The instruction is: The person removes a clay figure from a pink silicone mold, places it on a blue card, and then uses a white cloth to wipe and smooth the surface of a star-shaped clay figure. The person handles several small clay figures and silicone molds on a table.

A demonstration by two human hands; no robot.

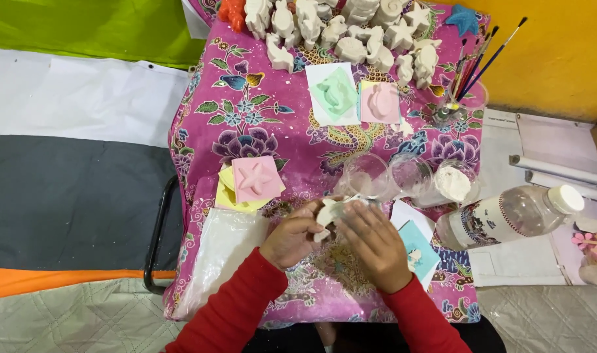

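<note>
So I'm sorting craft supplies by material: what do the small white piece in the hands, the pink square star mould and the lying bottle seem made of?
White piece: likely plaster, matt and chalky. Pink star mould: probably soft silicone or thin plastic, smooth. Bottle: clear glossy plastic, see-through with a white cap.

To your right, a clear plastic bottle with a white cap is lying on its side, its white-and-dark patterned label wrapping around; a clear plastic bag of white powder is sitting left.
</note>
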